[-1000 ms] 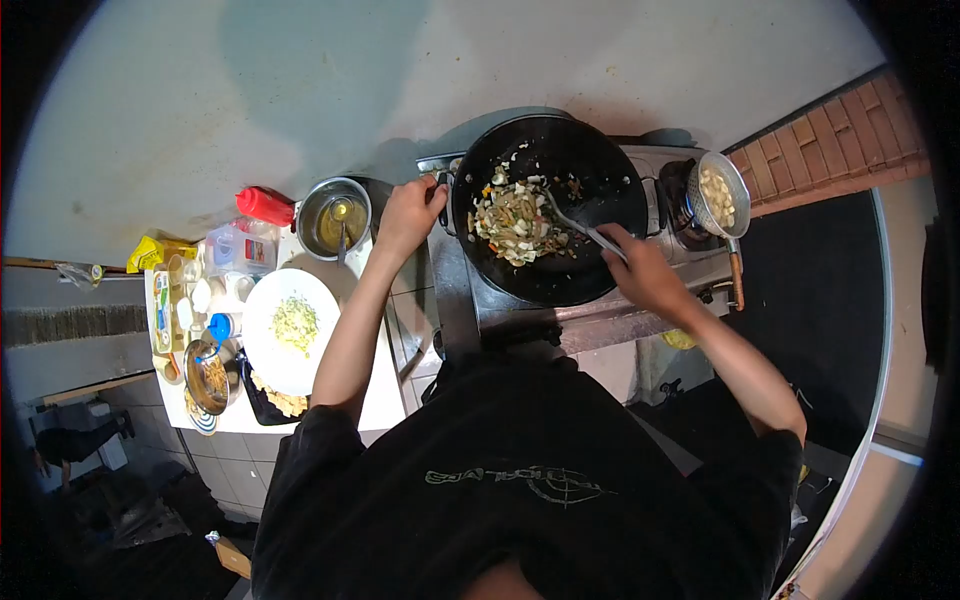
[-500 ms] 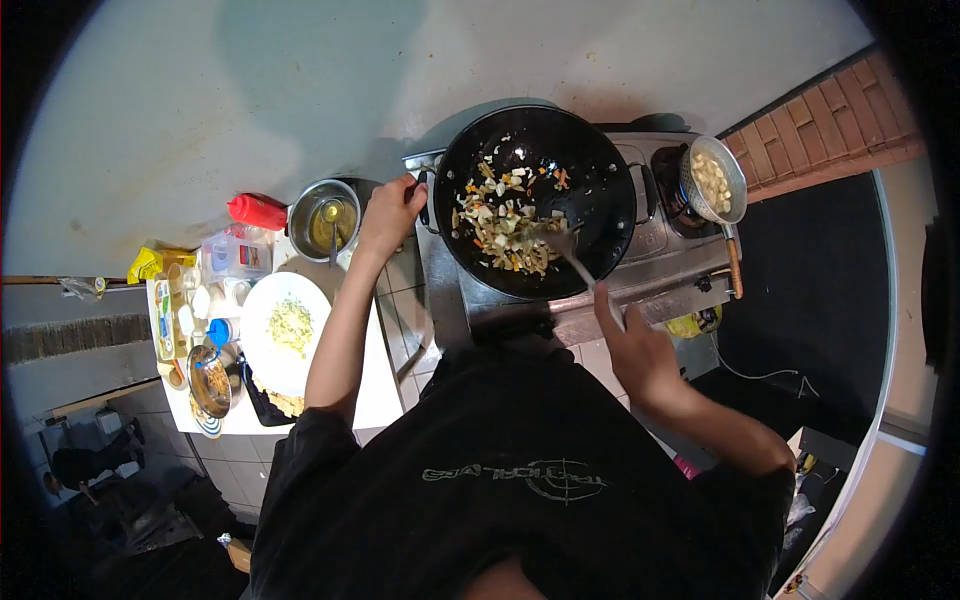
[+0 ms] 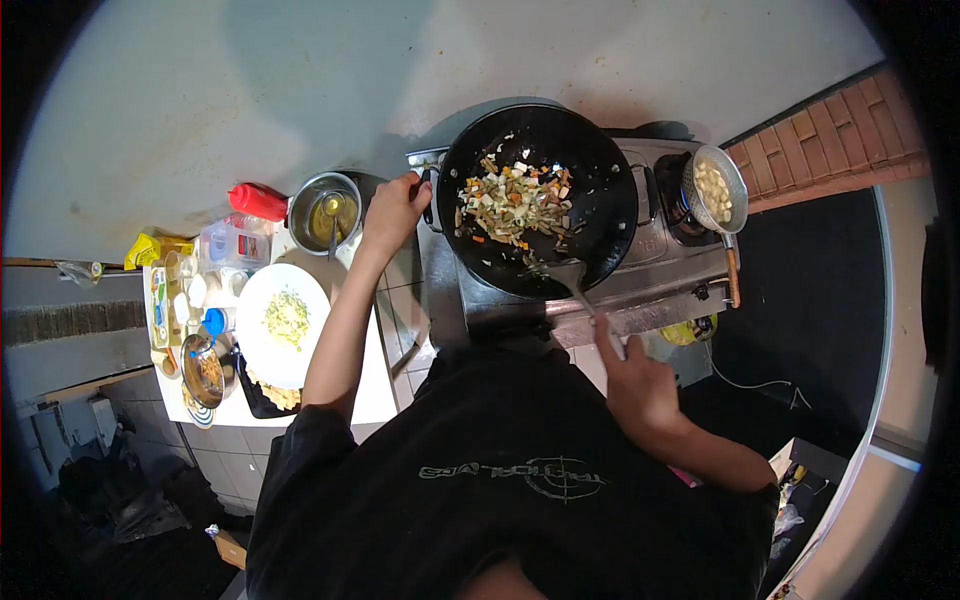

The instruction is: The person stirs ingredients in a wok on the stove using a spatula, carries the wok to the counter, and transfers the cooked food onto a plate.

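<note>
One wok is holding chopped food, heaped left of the wok's centre. The left hand is grasping the wok's left handle and is lying nearer the food; the right hand, beyond the wok's near rim, is gripping a spatula. The spatula's long axis is slanting leftward over that rim, its blade sitting just nearside of the food.

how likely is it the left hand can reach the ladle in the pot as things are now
Probably yes: the ladle leans out over the rim of the pot close by, with nothing seen between it and the left hand, though that hand would first have to leave the wok handle.
</note>
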`<action>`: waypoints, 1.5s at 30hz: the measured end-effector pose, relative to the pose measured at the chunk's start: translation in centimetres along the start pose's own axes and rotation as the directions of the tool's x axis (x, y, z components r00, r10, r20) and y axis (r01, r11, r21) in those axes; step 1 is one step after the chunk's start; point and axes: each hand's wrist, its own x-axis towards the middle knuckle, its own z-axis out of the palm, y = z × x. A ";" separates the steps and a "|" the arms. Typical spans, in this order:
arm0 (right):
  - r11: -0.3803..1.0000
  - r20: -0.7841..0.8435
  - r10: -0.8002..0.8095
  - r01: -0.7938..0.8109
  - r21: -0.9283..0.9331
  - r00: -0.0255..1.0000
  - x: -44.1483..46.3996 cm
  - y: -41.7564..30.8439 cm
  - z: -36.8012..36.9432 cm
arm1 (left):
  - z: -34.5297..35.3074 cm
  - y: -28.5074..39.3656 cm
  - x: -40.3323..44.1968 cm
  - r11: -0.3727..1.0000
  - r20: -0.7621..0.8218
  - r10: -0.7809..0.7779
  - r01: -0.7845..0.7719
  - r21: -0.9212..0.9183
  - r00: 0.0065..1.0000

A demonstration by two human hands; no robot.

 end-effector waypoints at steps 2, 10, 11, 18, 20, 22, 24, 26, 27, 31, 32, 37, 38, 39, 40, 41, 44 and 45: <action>0.997 -0.030 -0.074 0.073 -0.007 0.997 1.0 -0.3 1.9 | -0.2 0.3 -0.1 1.000 0.011 -0.011 0.012 -0.018 1.000; 0.960 -0.010 0.065 -0.059 0.273 0.998 2.5 -3.3 -3.2 | 0.3 -0.4 -0.2 0.999 -0.046 0.037 -0.037 0.000 0.998; 0.934 0.089 0.043 -0.071 0.349 0.995 2.2 -3.9 -3.7 | 0.1 0.1 -0.3 1.000 -0.009 -0.006 0.006 -0.015 1.000; 0.926 -0.049 0.143 -0.117 0.359 0.988 7.0 -4.2 -0.5 | -0.2 0.5 -0.8 0.997 0.013 -0.035 0.035 -0.064 0.999; 0.922 -0.028 0.130 -0.111 0.371 0.991 6.3 -4.8 -2.4 | -0.3 0.5 -0.8 0.997 0.022 -0.041 0.042 -0.071 0.999; 0.920 -0.008 0.120 -0.108 0.378 0.993 6.3 -5.6 -3.2 | -0.1 0.5 -0.9 0.995 0.030 -0.045 0.047 -0.082 0.999; 0.913 0.020 0.082 -0.083 0.399 0.996 7.1 -6.1 -2.9 | -0.1 0.4 -0.9 0.996 0.018 -0.046 0.048 -0.080 0.999; 0.918 -0.019 0.116 -0.100 0.385 0.993 8.3 -5.8 -2.0 | 0.2 -0.5 -0.6 0.997 -0.009 -0.028 0.027 -0.078 1.000; 0.922 -0.058 0.147 -0.116 0.370 0.987 8.8 -5.5 -1.5 | 0.2 -0.3 -0.5 0.997 -0.038 -0.010 0.008 -0.074 0.999; 0.903 -0.020 0.213 -0.189 0.386 0.977 8.6 -4.2 -1.1 | -0.3 0.6 -0.3 0.999 0.005 -0.009 0.009 -0.051 1.000; 0.913 -0.028 0.210 -0.186 0.364 0.977 8.2 -4.2 -1.7 | 0.0 0.3 -0.3 0.999 -0.005 -0.005 0.005 -0.051 1.000; 0.923 -0.062 0.143 -0.110 0.369 0.988 8.0 -5.6 -2.1 | 0.1 0.4 -0.6 0.998 -0.027 0.026 -0.027 -0.058 0.999; 0.925 -0.068 0.150 -0.116 0.362 0.986 8.8 -6.0 -0.9 | 0.1 0.4 -0.6 0.998 -0.025 0.023 -0.024 -0.064 0.999; 0.927 -0.073 0.156 -0.120 0.355 0.985 9.5 -6.2 0.0 | 0.2 0.4 -0.7 0.997 -0.023 0.018 -0.019 -0.071 1.000; 0.927 -0.071 0.156 -0.121 0.355 0.985 9.8 -5.9 0.3 | 0.2 0.3 -0.9 0.997 -0.021 0.016 -0.018 -0.072 1.000; 0.920 -0.048 0.194 -0.164 0.356 0.980 10.2 -5.4 0.5 | 0.3 0.3 -1.0 0.997 -0.023 0.014 -0.016 -0.075 1.000; 0.928 -0.066 0.187 -0.155 0.338 0.980 8.3 -5.0 -1.1 | 0.0 0.3 -1.0 0.996 -0.025 -0.016 0.014 -0.083 1.000; 0.939 -0.098 0.161 -0.122 0.320 0.982 7.0 -5.2 -1.9 | 0.0 0.4 -1.0 0.995 -0.010 -0.031 0.030 -0.094 0.999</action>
